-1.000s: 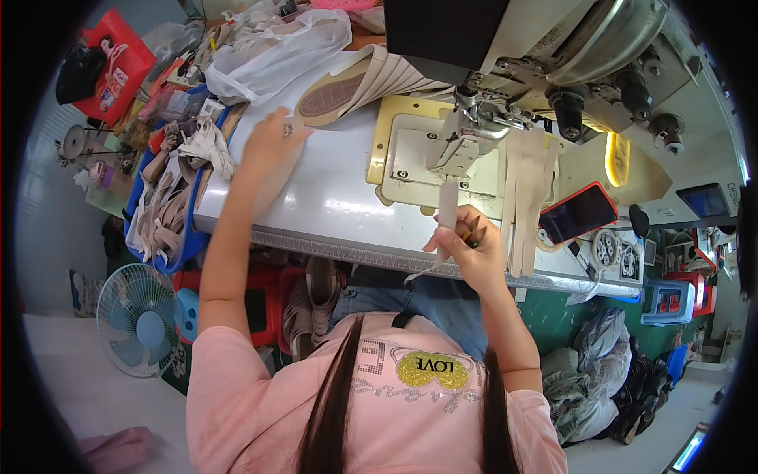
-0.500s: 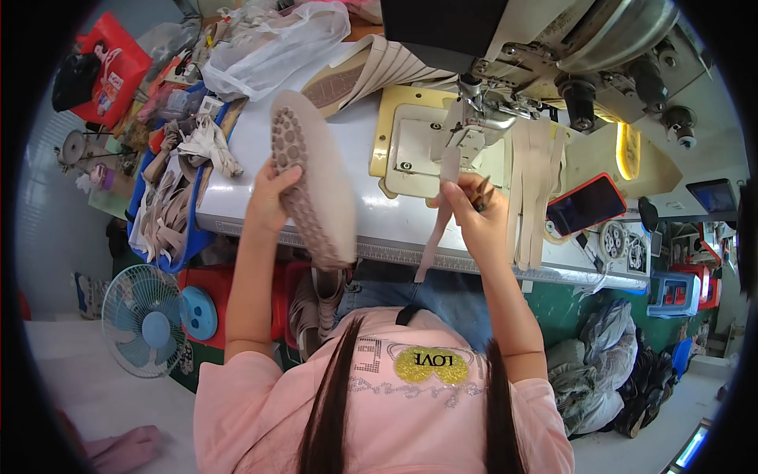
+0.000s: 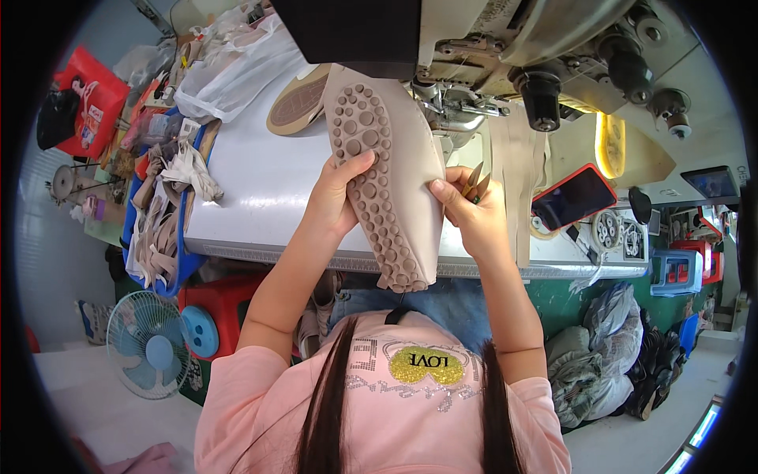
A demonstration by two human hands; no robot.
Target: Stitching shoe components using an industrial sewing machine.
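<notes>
Beige shoe [image 3: 422,166] held up over the near edge of the table [image 3: 253,186], studded sole showing. Left hand [image 3: 338,196] best kept firm on the sole, I judge, snips [image 3: 474,180] angled off the upper. Left thumb clamps the studs, other fingers mostly hidden; right hand [image 3: 479,212] pinches the upper's edge, snips tucked in it. Beyond: sewing machine [image 3: 466,63].

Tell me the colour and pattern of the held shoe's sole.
The sole is greyish brown, dotted with raised round studs; best seen in the head view.
</notes>
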